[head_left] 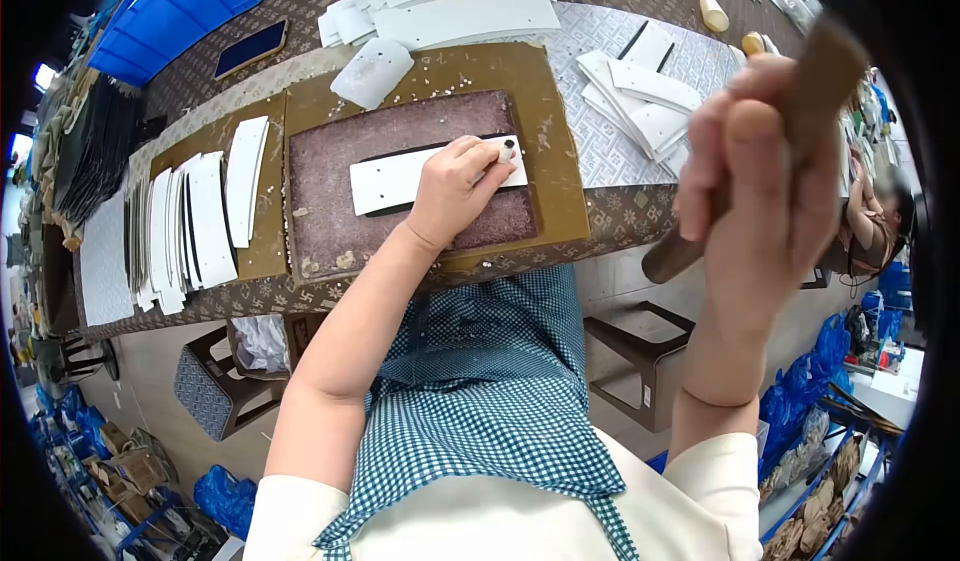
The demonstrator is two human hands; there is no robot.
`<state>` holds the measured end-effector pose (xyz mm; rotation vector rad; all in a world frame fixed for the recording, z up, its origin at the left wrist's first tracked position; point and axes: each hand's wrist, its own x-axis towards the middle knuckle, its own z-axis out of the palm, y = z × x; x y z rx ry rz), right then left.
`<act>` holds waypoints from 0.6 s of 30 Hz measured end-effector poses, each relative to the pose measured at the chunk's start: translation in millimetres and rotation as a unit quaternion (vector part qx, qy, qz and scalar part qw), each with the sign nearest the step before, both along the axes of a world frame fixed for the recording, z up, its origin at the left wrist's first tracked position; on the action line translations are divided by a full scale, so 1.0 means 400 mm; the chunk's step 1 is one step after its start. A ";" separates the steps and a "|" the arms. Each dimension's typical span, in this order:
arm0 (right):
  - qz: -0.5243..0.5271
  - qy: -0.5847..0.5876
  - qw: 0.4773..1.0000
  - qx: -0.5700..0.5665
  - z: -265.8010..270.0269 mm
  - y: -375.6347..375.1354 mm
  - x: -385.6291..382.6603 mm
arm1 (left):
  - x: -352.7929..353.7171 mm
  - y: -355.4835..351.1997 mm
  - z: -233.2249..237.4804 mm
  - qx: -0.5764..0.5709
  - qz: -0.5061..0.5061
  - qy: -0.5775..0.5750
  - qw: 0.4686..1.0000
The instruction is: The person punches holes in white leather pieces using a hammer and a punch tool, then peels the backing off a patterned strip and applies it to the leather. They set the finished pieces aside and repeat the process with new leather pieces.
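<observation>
A brown patterned surface [630, 206] spans the frame's upper half, with a blue bin [180, 11] and phone [250, 49] upper left; a label [647, 397] on a stool [664, 383], right of lower centre, is too small to read. Near upper centre a white strip [385, 183] lies lengthwise left to right. The left hand's [455, 186] grip pinches a short, near-upright peg [507, 152] at its right end; the right hand [760, 181] closes round a blurred, slanting brown bar [822, 76], upper right.

White strip [388, 183] lying flat, pale punch [507, 151] upright near one end, brown bar [824, 81] raised aslant
</observation>
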<state>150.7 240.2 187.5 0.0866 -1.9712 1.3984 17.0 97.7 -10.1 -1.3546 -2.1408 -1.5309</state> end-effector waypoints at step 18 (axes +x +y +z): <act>-0.038 0.051 0.998 -0.013 0.001 -0.030 -0.025 | -0.007 -0.003 -0.021 -0.012 0.001 -0.009 1.000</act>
